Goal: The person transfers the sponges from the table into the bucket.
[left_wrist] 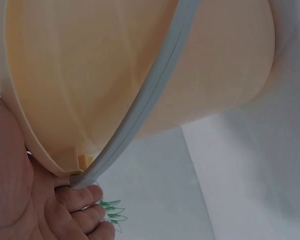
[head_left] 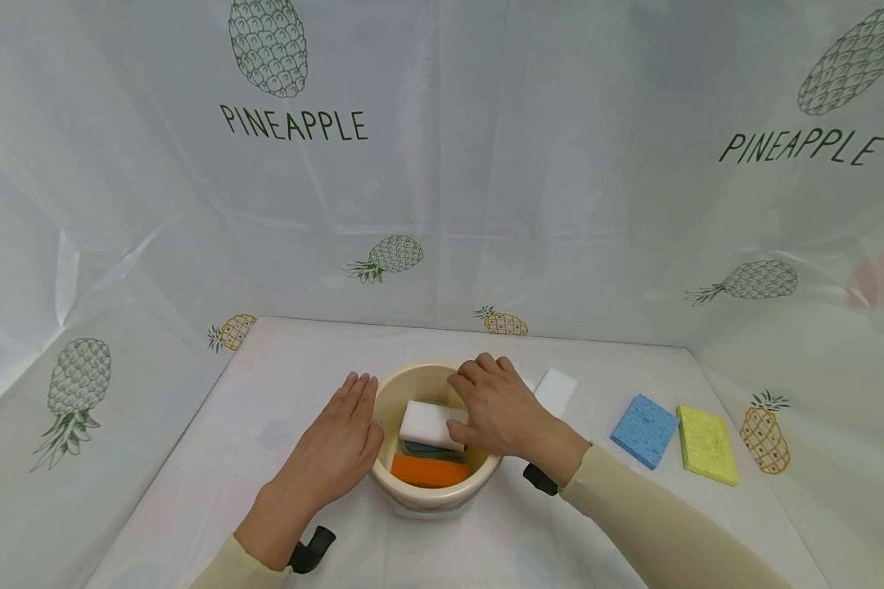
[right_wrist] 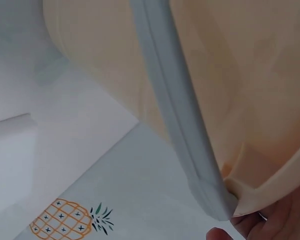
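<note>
A cream bucket point(head_left: 389, 409) with a grey handle point(right_wrist: 170, 95) stands in the middle of the table. Inside it lie a white sponge block point(head_left: 427, 423), an orange block point(head_left: 429, 471) and, between them, a dark bluish piece mostly hidden. My left hand point(head_left: 339, 446) lies along the bucket's left rim with straight fingers; in the left wrist view its fingers point(left_wrist: 85, 212) are beside the handle's joint. My right hand point(head_left: 504, 405) rests over the right rim, fingers loosely bent and thumb reaching over the inside. Nothing shows in either hand's grasp.
A white flat piece point(head_left: 556, 391) lies behind my right wrist. Farther right are a blue sponge point(head_left: 644, 430) and a yellow sponge point(head_left: 708, 444), side by side. A pineapple-printed sheet point(head_left: 442, 204) hangs behind and around the table.
</note>
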### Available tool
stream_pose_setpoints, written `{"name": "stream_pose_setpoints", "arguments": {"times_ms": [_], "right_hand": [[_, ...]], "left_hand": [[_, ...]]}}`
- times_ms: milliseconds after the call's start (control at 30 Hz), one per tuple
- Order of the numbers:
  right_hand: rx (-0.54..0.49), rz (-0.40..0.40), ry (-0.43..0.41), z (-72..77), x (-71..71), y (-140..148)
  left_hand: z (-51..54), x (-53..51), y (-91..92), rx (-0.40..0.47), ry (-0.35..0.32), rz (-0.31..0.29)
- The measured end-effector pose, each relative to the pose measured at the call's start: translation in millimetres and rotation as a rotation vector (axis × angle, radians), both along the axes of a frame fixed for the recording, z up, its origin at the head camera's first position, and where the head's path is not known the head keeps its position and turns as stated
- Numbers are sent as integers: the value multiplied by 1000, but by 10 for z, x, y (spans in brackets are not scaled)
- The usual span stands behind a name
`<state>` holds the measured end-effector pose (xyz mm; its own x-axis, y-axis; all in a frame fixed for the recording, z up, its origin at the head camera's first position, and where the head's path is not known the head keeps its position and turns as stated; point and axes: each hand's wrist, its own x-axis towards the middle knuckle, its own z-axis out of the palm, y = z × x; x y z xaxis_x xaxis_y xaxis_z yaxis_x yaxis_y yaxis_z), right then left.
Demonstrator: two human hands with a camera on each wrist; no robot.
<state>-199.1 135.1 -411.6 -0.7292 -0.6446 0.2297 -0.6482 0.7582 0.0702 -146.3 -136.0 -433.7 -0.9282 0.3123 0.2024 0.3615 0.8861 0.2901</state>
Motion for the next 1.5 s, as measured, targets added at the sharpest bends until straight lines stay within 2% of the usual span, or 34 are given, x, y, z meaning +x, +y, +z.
{"name": "stream_pose_setpoints", "arguments": {"times_ms": [367,700,967,1167,1500], "right_hand": [[-211,-95,211,-101,112,123],[-269,-150,277,-153,146,298],[-311,-205,285,-296,235,572],[-282,-269,310,-461,427,890],[-204,-361,334,-858,879,1448]], "left_hand": [[-4,9,-4,0,7,4],[7,7,-1,-1,0,6],[-8,0,-3,-5,5,2],[-23,-10,-1,-1,4,-3],[-12,5,-11,9,-4,0]]}}
